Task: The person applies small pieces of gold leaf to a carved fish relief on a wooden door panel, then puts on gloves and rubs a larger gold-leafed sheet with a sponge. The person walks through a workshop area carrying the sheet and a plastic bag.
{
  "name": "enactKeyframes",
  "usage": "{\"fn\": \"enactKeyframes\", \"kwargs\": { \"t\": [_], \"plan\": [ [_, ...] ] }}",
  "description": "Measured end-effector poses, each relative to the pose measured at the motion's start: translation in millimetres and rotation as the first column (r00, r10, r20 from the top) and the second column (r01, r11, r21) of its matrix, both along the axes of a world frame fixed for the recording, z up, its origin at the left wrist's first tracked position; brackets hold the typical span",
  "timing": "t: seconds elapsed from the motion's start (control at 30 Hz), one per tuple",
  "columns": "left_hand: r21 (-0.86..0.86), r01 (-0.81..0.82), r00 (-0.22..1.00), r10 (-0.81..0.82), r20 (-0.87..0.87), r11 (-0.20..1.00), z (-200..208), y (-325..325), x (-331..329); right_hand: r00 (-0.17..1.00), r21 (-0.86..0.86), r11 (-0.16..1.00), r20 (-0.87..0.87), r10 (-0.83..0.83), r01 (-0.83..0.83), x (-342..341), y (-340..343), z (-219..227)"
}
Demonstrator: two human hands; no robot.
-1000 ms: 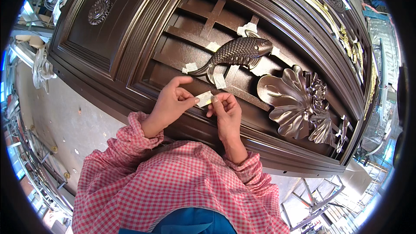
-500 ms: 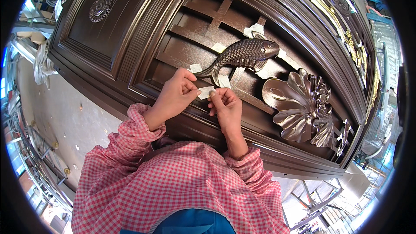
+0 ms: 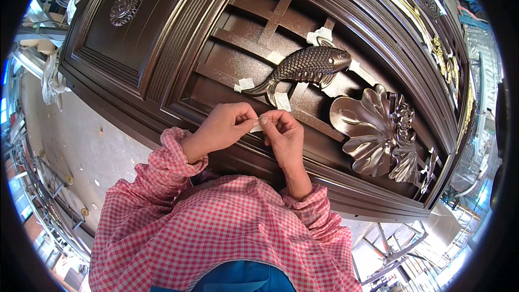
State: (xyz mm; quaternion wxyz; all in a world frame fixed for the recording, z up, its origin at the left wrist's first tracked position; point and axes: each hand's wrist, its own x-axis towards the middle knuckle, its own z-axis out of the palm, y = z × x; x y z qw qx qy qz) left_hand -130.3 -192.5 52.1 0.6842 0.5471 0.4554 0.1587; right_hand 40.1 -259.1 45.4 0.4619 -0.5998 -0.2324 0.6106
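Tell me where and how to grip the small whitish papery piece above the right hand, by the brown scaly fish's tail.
Probably pinch the whitish piece at its lower right corner, coming from the right hand: the fish tail lies to its left; that corner points away.

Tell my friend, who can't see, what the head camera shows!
A left hand and right hand pinch a small pale tape piece over a dark-brown moulded panel. Beyond them lies a scaly fish ornament amid pale tape scraps, with a leaf-shaped ornament lower right.
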Motion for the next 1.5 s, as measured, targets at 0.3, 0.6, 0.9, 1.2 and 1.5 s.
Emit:
{"fn": "enactKeyframes", "kwargs": {
  "t": [0.3, 0.6, 0.9, 1.2, 1.5],
  "plan": [
    [0.718, -0.173, 0.984, 0.146, 0.100, 0.675, 19, -17, 8, 0.922, -0.105, 0.952, -0.237, -0.306, 0.288, 5, 2, -2],
    [-0.016, -0.421, 0.888, 0.416, 0.196, 0.907, -4, -22, 17, 0.959, 0.121, 0.967, -0.206, -0.195, 0.222, -14, -3, -4],
    [0.023, -0.398, 0.914, 0.394, 0.098, 0.917, -13, -9, 12, 0.982, 0.083, 0.979, 0.028, -0.186, 0.184, -9, 0, -6],
    [0.190, -0.259, 0.961, 0.273, -0.050, 0.947, -15, 1, 10, 0.991, -0.131, 0.986, 0.091, -0.094, 0.105, -8, 11, -11],
    [0.403, -0.271, 0.858, 0.409, -0.311, 0.874, -14, -9, 23, 0.963, -0.131, 0.955, 0.007, -0.268, 0.267, -24, 23, -11]
  ]
}}
